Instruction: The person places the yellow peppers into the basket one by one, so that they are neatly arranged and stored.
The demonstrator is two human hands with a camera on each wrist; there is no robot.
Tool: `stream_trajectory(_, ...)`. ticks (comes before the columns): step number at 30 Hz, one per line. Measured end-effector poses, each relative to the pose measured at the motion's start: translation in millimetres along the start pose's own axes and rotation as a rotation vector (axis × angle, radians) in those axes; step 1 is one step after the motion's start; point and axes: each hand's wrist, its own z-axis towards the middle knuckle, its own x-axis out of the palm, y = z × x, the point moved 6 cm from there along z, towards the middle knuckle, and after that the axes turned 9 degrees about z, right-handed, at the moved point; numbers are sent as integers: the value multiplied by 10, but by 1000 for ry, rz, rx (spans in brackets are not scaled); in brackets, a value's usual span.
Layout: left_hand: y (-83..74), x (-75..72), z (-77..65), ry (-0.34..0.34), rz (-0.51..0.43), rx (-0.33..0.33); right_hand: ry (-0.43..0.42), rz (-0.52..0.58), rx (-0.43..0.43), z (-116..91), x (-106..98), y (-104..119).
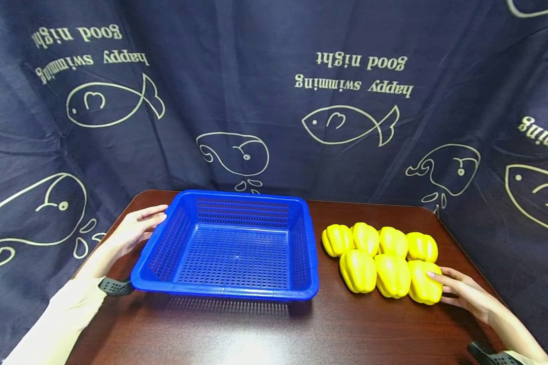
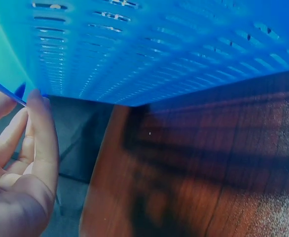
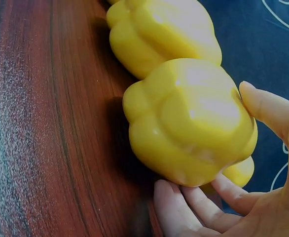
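Note:
A blue plastic basket (image 1: 235, 291) with slotted walls stands on the left half of the table, with nothing inside it. My left hand (image 1: 134, 230) is at its left side. In the left wrist view, the thumb and a finger of that hand (image 2: 23, 163) pinch the basket's rim (image 2: 11, 54). To the basket's right, several yellow bell peppers lie in two rows. My right hand (image 1: 468, 294) holds the nearest-right yellow bell pepper (image 1: 424, 286). In the right wrist view, thumb and fingers spread round this pepper (image 3: 189, 121), which still sits beside its neighbour (image 3: 164, 29).
The dark brown wooden table (image 1: 201, 334) has rounded far corners. A navy curtain (image 1: 274, 101) with fish and whale drawings hangs right behind it and along both sides. A dark band (image 1: 114, 286) circles the left wrist.

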Motion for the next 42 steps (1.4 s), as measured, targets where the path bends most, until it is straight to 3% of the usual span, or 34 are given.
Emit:
stream_trajectory(23, -14, 8, -15, 12, -110, -19, -3, 1, -30, 21, 3, -21)
stream_trajectory(31, 2, 5, -9, 4, -82, -24, 7, -8, -39, -25, 13, 37)
stream_trajectory(37, -8, 13, -18, 0, -90, -20, 37, 46, -72, -56, -12, 80)
stream_trajectory(42, -10, 15, -11, -4, -61, -26, -3, -3, -74, -88, -68, 98)
